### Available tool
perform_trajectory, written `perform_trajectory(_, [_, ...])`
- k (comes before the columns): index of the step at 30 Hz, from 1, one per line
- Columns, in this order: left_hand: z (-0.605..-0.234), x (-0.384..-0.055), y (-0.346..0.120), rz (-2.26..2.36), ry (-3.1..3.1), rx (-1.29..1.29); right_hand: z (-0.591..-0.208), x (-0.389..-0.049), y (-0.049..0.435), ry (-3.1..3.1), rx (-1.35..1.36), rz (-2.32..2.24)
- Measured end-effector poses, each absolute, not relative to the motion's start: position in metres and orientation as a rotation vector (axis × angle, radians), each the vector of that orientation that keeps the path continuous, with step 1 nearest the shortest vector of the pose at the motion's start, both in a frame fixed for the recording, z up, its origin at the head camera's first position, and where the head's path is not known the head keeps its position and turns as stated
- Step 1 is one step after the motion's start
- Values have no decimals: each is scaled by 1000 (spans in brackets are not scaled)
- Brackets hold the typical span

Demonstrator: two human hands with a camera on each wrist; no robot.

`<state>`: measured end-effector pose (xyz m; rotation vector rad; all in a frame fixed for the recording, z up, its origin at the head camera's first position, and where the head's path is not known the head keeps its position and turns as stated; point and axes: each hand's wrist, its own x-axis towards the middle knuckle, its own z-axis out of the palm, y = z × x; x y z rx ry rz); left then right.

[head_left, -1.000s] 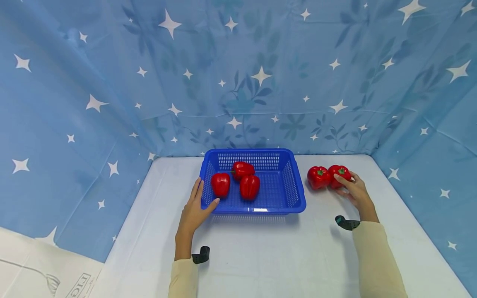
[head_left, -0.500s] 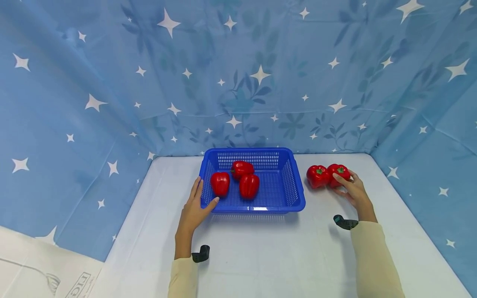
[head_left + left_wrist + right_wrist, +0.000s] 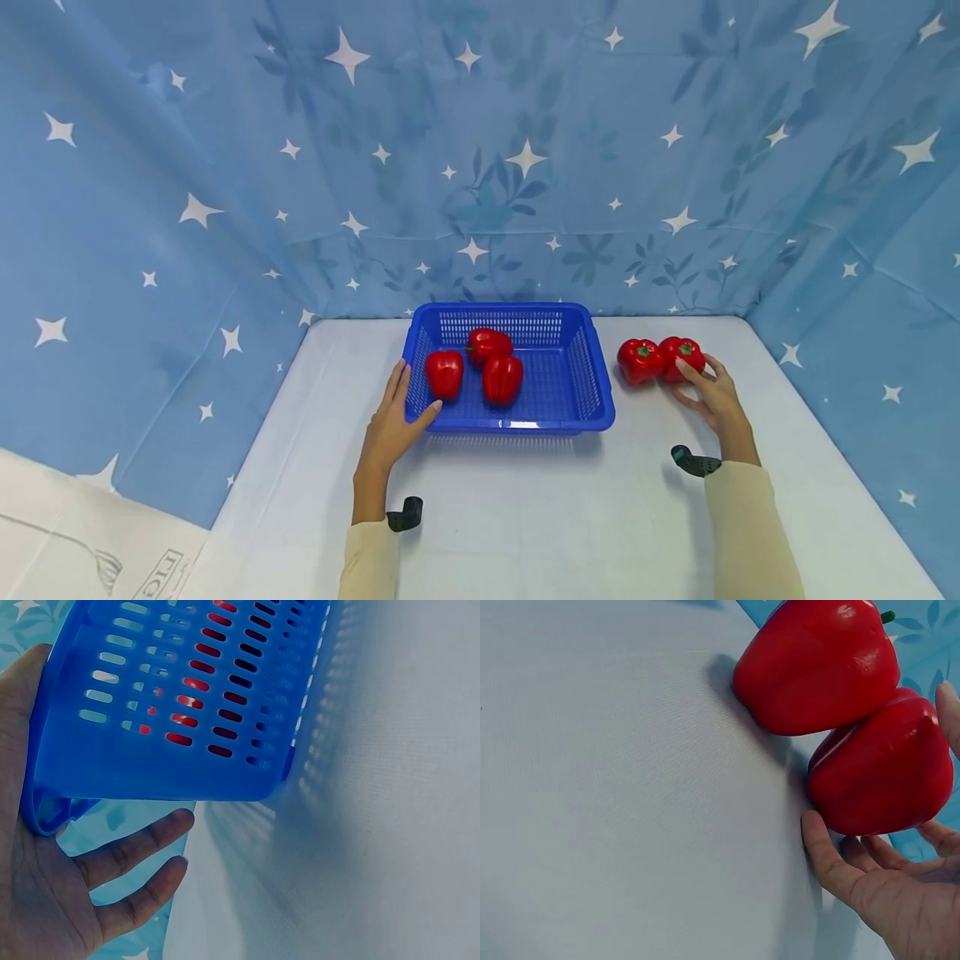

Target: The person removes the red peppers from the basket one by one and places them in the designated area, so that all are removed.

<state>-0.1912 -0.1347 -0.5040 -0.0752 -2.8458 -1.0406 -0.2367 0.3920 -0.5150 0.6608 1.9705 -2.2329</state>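
In the head view, a blue plastic basket [image 3: 573, 421] holds three red bell peppers [image 3: 444, 375] on its left side. My left hand [image 3: 386, 433] rests on the basket's near left corner, fingers spread along the left rim, thumb over the front edge. The left wrist view has that rim against the palm, two fingers extended below the basket wall [image 3: 150, 769]. To the right of the basket, two more red bell peppers stand side by side, green stems up. My right hand [image 3: 720, 400] is loosely around the right-hand bell pepper [image 3: 889, 769], fingers beside its base; thumb contact is unclear.
The other standing bell pepper [image 3: 817, 667] touches its neighbour. A white cloth [image 3: 525, 517] covers the table, with blue star-printed curtains [image 3: 487, 167] behind and at both sides. A black wrist camera [image 3: 405, 514] sits on the left forearm, another [image 3: 693, 461] on the right.
My right hand has eased back slightly from the right-hand bell pepper, its thumb lower on the side. The left hand, basket and peppers keep their places; the head view tilts a little.
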Motion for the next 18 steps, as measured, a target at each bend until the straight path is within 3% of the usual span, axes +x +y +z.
perform_trajectory(18, [-504, -191, -137, -1054, -2831, -113, -524, -211, 377, 1997, 1024, -2356])
